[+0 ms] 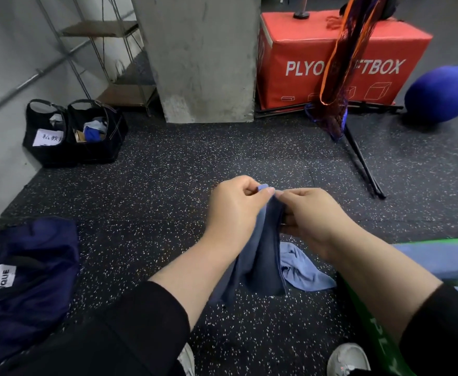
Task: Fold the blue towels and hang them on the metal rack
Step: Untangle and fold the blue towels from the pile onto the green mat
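A blue towel (260, 256) hangs down between my two hands over the speckled floor. My left hand (233, 210) pinches its top corner, and my right hand (306, 218) pinches the top edge right beside it, the two hands almost touching. A second, lighter blue towel (304, 270) lies crumpled on the floor just behind the hanging one. More blue cloth (434, 259) lies flat at the right edge. A metal rack (114, 52) with wooden shelves stands at the back left against the wall.
Two black bags (73, 131) sit below the rack. A dark blue bag (24, 280) lies at the left. A concrete pillar (203, 58), a red plyo box (339, 58), a net stand (339, 77) and a blue ball (442, 93) line the back. A green edge (377, 329) is at my right.
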Tool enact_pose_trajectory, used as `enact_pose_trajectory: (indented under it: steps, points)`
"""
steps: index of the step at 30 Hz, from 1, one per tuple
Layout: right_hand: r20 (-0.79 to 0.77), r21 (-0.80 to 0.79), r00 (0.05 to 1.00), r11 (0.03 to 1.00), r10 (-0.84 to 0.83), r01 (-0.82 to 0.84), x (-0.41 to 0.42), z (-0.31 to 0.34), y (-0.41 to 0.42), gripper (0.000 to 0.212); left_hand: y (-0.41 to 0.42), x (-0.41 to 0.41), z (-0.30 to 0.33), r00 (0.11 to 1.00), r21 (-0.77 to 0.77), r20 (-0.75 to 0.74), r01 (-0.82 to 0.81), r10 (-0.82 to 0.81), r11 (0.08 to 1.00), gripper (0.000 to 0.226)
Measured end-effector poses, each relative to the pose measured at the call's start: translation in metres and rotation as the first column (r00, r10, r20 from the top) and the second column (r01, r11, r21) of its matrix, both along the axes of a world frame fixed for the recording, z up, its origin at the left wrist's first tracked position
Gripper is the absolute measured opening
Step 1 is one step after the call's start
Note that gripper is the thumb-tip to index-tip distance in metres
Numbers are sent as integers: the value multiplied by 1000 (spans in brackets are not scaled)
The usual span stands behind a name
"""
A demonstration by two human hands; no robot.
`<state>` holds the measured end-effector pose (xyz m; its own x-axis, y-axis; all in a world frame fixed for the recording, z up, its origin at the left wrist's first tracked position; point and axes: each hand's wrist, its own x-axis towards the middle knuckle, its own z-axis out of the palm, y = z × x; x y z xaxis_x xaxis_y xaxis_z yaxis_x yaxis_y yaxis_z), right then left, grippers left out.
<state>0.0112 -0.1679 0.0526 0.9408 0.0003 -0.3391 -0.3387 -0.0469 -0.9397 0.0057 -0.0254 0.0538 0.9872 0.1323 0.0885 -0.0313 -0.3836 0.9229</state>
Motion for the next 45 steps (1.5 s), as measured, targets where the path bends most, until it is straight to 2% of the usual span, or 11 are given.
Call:
enact_pose_trajectory:
  steps: [11,21,26,29,32,35,37,39,42,44,45]
  points:
    - [36,112,999,993,26,-30,8,5,13,31,2,5,-5,991,232,136,-15,-17,973,15]
    - [77,56,997,998,-1,-4,6,3,14,40,5,7,-6,966,363,259,-118,22,924,20]
    - [65,114,998,993,23,-30,4,0,13,29,-2,3,-10,960,354,260,5,-104,935,10]
    - [41,189,999,982,-31,23,10,-3,5,27,-4,-1,-4,954,307,95,243,-284,920,28]
    - [72,115,994,991,-79,70,15,-3,-5,15,-4,-8,1,891,172,-81,453,-446,875,35]
    - [113,-77,993,996,-40,49,19,-8,-11,19,7,0,5,964,124,-79,264,-255,957,31]
    - [179,-287,983,958,51,2,20,-2,-13,21,23,13,8,985,335,-7,165,-173,928,36]
    - [230,-435,952,896,204,-87,18,10,-14,25,36,22,8,957,524,-44,268,-288,809,69]
    - [274,-528,888,829,370,-182,14,26,-16,30,40,25,8,886,619,-174,438,-430,652,98]
    - [279,-553,864,806,420,-213,12,30,-18,31,37,24,2,868,631,-197,469,-457,619,82]
    - [274,-571,860,792,431,-215,12,30,-19,32,37,24,0,870,625,-177,461,-461,630,60]
